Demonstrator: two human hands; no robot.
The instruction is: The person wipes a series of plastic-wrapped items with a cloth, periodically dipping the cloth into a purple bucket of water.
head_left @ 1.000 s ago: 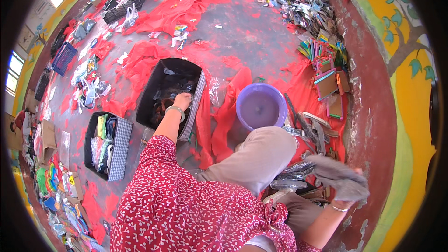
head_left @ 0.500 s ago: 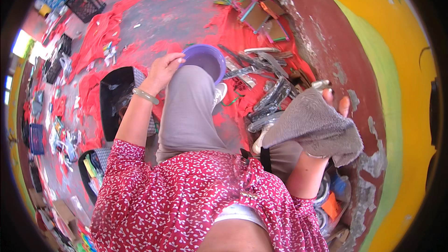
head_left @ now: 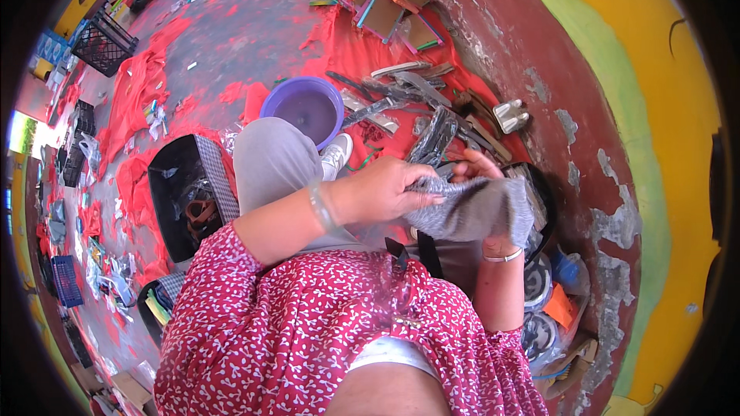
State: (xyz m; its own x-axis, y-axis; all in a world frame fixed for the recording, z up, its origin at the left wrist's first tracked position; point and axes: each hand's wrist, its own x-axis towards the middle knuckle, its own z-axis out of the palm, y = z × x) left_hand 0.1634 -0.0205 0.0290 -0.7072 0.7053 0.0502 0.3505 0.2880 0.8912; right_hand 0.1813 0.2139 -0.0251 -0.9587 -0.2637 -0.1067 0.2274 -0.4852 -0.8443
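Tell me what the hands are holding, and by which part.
Both hold a grey cloth: left hand grips its near end, right hand its upper edge.

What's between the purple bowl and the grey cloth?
In the head view, a white shoe lies between the purple bowl and the grey cloth.

1. An informal sorting place or floor workshop is shown, not a home room.
2. A worn concrete floor [head_left: 231, 38] is seen, partly covered with red cloths [head_left: 131, 100].
3. Black plastic crates [head_left: 104, 42] and a black bin [head_left: 181, 200] are placed around.
4. Piles of mixed scrap [head_left: 432, 108] are heaped beside a peeling painted wall [head_left: 617, 146].
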